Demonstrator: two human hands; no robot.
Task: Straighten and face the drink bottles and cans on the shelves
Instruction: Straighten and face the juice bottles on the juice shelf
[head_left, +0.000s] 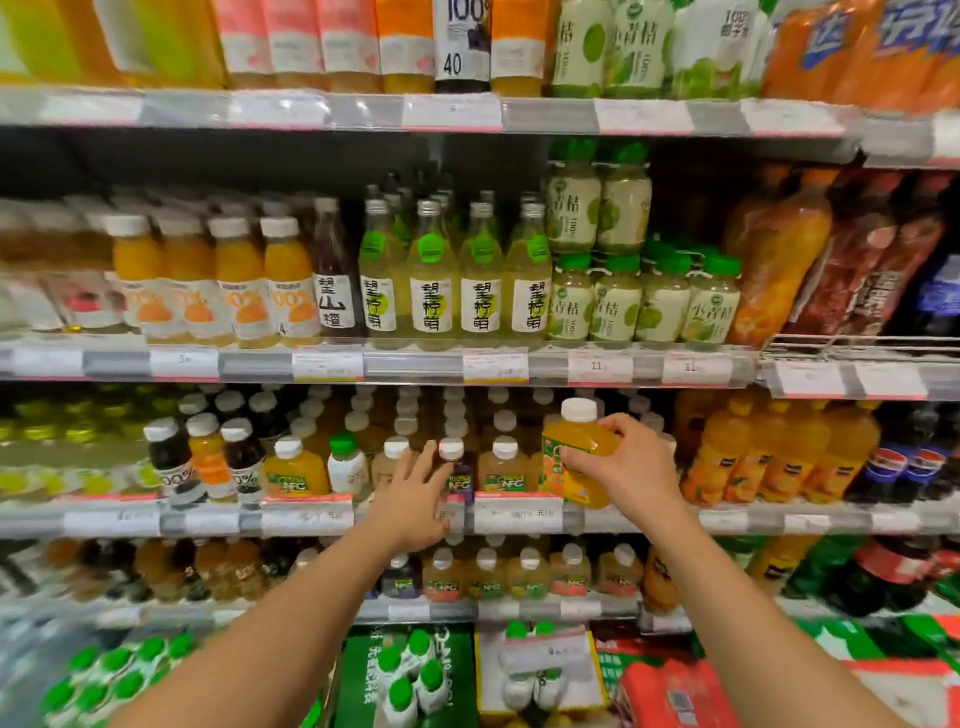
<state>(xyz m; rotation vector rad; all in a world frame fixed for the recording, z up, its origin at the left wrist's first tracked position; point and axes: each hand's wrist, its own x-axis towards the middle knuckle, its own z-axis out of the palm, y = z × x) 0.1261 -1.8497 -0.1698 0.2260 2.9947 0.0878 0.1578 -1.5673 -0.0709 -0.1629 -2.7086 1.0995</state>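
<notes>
Hands: your right hand (618, 462) grips the orange juice bottle (574, 457); left hand (415, 488) open, fingers on the dark bottle (457, 470).
Progress: early (this row unfinished).

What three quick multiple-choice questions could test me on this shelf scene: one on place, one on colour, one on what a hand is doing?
1. The right hand works at which shelf?
A top
B third from top
C floor

2. The held orange juice bottle has which cap colour?
A white
B green
C black

3. The left hand is:
A clenched round a can
B open, fingers reaching to the dark bottle
C out of sight

Answers: 1 B, it is level with that row; 2 A, the cap shows white; 3 B, its fingers are spread.
</notes>
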